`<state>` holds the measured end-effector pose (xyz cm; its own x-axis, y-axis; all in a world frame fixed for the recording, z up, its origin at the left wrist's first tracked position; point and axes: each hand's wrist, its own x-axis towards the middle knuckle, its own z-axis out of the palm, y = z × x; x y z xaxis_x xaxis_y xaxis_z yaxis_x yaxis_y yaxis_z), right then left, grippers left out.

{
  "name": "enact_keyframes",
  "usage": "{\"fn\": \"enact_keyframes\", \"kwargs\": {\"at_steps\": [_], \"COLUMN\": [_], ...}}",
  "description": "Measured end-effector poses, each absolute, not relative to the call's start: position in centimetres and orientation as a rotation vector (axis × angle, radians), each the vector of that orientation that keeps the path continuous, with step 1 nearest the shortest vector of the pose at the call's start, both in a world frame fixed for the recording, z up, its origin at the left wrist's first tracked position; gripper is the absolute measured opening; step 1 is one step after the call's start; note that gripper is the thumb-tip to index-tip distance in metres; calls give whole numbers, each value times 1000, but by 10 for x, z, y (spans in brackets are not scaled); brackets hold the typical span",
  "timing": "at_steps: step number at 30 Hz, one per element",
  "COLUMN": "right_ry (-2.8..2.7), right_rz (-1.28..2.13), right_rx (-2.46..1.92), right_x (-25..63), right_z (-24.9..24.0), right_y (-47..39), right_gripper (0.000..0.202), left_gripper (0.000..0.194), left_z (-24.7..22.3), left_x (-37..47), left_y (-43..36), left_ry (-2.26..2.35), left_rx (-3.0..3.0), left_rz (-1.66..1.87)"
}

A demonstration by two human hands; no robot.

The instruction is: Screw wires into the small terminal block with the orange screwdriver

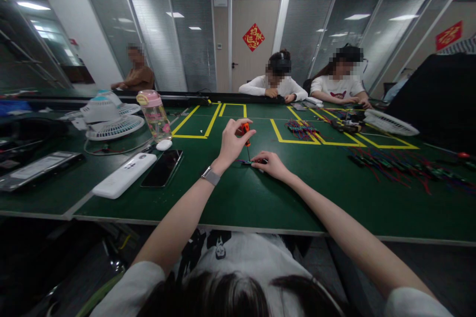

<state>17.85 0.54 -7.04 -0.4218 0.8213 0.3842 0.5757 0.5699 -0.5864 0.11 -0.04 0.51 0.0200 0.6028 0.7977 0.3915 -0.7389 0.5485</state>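
My left hand, with a watch on its wrist, is closed round the orange and black handle of a screwdriver. The tool stands nearly upright, and its thin shaft points down at a small green circuit board on the table. Fingers of my right hand are pinched at the board's right end and hold it against the tabletop. Thin wires leave the board on its left side. Whether the screwdriver tip sits in a screw is too small to tell.
Left of my hands lie a black phone, a white power bank, a pink-lidded bottle and a fan. Wired boards are heaped at right, with another bundle inside yellow tape. Several people sit across the table.
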Motion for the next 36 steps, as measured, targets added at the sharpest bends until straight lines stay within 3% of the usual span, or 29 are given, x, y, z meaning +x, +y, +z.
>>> {"fn": "enact_keyframes", "kwargs": {"at_steps": [10,18,26,36], "right_ry": [-2152,-2149,-2164,-2149], "right_rz": [503,498,478,485], "right_rx": [-1100,-1114,-1106,-1109], "right_x": [179,179,178,178], "right_z": [-70,-72,-70,-70], "right_y": [5,6,6,5], "right_gripper": [19,19,18,18], "left_gripper": [37,27,35,24], "left_z": [8,5,2,3], "left_x": [9,8,12,10], "left_y": [-1,-4,-4,-6], "left_ry": [679,969,781,969], "left_rx": [1850,2026,1921,2027], "left_rz": [1478,1769,1626,1824]}}
